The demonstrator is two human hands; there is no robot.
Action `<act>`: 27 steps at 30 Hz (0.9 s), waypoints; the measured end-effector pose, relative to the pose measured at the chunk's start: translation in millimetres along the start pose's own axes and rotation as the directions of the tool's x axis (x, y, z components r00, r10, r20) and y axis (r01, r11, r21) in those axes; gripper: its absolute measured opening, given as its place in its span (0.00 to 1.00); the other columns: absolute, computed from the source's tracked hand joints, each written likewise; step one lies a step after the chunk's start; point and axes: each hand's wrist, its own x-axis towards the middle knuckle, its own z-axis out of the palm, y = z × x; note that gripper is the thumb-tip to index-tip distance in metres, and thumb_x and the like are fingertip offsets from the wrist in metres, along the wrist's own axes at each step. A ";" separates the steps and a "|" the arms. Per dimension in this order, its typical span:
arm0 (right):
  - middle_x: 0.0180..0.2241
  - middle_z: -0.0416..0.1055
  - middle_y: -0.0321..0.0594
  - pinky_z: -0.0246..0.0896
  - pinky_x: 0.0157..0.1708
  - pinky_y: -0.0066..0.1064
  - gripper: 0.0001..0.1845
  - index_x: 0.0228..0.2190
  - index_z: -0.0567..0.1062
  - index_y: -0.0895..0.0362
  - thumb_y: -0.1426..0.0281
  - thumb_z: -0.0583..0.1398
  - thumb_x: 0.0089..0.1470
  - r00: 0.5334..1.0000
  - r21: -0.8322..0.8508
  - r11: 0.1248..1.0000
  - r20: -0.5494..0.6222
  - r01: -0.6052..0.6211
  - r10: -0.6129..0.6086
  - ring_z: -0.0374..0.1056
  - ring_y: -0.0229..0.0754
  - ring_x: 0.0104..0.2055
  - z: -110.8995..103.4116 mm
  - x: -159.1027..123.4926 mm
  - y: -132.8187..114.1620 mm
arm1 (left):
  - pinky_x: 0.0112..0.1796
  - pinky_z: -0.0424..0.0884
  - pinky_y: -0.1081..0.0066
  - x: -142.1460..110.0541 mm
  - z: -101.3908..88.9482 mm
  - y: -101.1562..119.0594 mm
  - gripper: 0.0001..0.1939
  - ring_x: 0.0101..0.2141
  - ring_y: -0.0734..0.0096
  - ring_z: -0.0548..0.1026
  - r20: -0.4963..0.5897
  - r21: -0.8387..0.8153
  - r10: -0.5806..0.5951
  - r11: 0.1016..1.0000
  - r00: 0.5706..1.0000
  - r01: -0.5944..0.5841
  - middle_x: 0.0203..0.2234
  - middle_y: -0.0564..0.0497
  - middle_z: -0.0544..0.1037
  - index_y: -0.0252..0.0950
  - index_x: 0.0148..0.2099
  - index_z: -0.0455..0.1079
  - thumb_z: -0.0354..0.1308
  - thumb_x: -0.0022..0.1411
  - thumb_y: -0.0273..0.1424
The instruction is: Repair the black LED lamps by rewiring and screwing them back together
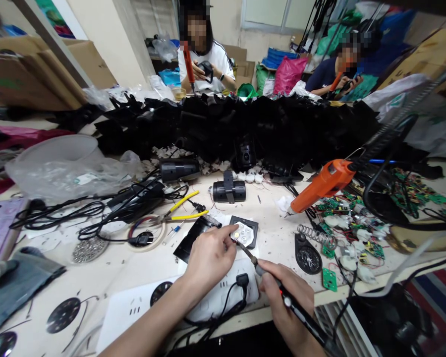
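Observation:
My right hand (286,292) grips a black soldering iron (294,308). Its metal tip slants up and left onto a small black square housing (255,234) with a white insert (247,234). From the left, my left hand (211,243) reaches to this insert, its index fingertip at the insert and its other fingers bent. Whatever lies between my thumb and fingers is too small to make out. Behind the left hand lies a black plastic cover (188,247). Under my wrist is a white power strip (253,292) with a plug (242,280) in it.
Yellow-handled pliers (188,216), tape roll (162,233) and a dish of screws (89,250) lie left. An orange electric screwdriver (321,186) hangs right, near circuit boards (329,279) and a speaker (307,255). Black housings (228,191) are heaped behind. Two people work opposite.

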 end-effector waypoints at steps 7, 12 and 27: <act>0.27 0.78 0.38 0.73 0.27 0.28 0.10 0.41 0.76 0.57 0.75 0.57 0.57 1.000 0.008 0.999 0.006 -0.031 0.031 0.75 0.39 0.25 2.1 -3.7 2.7 | 0.35 0.68 0.69 -0.9 0.9 -0.6 0.23 0.31 0.64 0.75 -0.004 -0.006 0.005 1.000 1.000 -0.005 0.28 0.50 0.80 0.37 0.52 0.74 0.52 0.54 0.25; 0.26 0.78 0.38 0.72 0.26 0.27 0.10 0.40 0.76 0.57 0.75 0.57 0.58 0.999 0.015 0.999 -0.024 -0.043 0.043 0.75 0.39 0.25 3.6 -5.6 1.9 | 0.34 0.68 0.70 -0.1 1.2 -0.7 0.23 0.31 0.65 0.75 -0.016 -0.010 0.012 1.000 1.000 -0.013 0.27 0.51 0.80 0.37 0.52 0.75 0.52 0.54 0.24; 0.22 0.75 0.33 0.70 0.25 0.25 0.11 0.41 0.76 0.57 0.75 0.56 0.58 0.987 0.070 0.984 0.014 -0.164 0.163 0.72 0.36 0.21 4.1 -14.5 9.6 | 0.35 0.67 0.69 -0.7 0.8 -1.0 0.23 0.33 0.64 0.75 0.001 -0.037 0.006 0.999 1.000 -0.006 0.26 0.52 0.79 0.37 0.52 0.74 0.53 0.54 0.23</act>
